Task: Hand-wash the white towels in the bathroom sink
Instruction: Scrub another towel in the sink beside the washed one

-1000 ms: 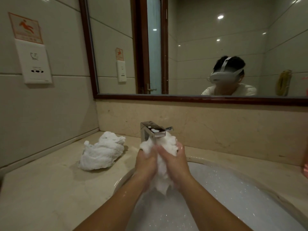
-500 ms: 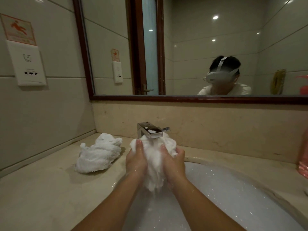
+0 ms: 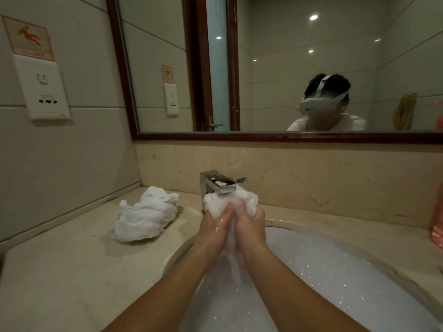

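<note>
Left wall: grey tile point(image 3: 72, 152). White socket plate point(image 3: 43, 89) is mounted on it, with an orange slip-warning sticker point(image 3: 30, 39) touching its top edge.

Back wall: wide mirror point(image 3: 287, 68) in a dark wood frame point(image 3: 263, 136), above a beige marble backsplash point(image 3: 335, 183).

In the reflection: the same plate and sticker, a dark-framed door with a pale glass panel point(image 3: 217, 68), ceiling spotlights point(image 3: 313, 17), a person in a white headset point(image 3: 321, 104) and a pale top, and a yellow item point(image 3: 405, 111) hanging on the far wall, too blurred to name.

Beige marble counter point(image 3: 60, 271). Square chrome faucet point(image 3: 219, 184) at the foot of the backsplash, with white foam dabs on top. Pink object point(image 3: 437, 226), cut off at the right edge.
</note>
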Tool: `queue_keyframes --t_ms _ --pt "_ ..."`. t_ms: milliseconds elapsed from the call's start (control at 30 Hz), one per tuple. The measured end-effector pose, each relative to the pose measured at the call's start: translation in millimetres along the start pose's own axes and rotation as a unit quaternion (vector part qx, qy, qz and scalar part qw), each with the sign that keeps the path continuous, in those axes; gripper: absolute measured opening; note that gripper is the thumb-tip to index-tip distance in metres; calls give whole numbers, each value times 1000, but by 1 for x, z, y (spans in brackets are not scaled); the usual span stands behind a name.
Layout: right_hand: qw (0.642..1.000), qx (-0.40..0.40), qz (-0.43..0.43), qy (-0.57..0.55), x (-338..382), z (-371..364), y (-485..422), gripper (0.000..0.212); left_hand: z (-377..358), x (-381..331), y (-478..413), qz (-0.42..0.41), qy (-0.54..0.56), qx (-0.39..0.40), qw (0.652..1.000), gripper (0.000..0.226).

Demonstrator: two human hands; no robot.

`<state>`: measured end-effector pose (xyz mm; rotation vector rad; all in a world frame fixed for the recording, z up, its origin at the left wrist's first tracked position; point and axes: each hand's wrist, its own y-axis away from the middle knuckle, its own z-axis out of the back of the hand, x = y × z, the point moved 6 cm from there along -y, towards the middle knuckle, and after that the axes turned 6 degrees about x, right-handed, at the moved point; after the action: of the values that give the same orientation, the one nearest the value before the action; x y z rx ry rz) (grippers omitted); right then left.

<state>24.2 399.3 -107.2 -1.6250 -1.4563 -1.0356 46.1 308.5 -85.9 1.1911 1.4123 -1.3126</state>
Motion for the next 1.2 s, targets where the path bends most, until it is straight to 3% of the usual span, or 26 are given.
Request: queue_keyframes --t_ms 133,267,367,433,533,600,800,900,967,1000,1100,1200 --pt "1000 2 21 5 7 3 0 41 -10 3 7 2 -52 -33 998 27" --pt "989 24 51 135 8 4 2 72 7 0 0 -22 -104 -112 988 40" --pt "991 8 45 126 7 10 0 67 21 0 -5 -17 -117 -177 977 50" --pt "994 5 37 105 5 9 -1 68 26 5 -7 29 -110 -197 974 58" --pt "991 0 41 128 5 4 3 82 19 11 -9 71 -76 -157 982 63" --pt "985 -4 45 164 5 4 3 81 13 10 -7 59 -130 -121 982 62" --pt "946 -69 108 298 11 2 4 50 10 -1 -15 21 -405 -90 910 54" --pt "950 -79 97 286 8 4 -2 46 10 -2 -23 16 -499 -66 864 34" --pt "949 -68 86 297 8 5 -6 39 10 1 -27 27 -523 -69 849 32" --pt "950 -64 80 293 8 7 -7 37 11 3 -26 39 -503 -82 859 37" --pt "977 -61 21 203 2 11 -5 35 16 2 -11 46 -289 -152 944 61" --pt "984 -104 -23 142 3 16 0 54 19 -4 1 35 -177 -210 961 65"
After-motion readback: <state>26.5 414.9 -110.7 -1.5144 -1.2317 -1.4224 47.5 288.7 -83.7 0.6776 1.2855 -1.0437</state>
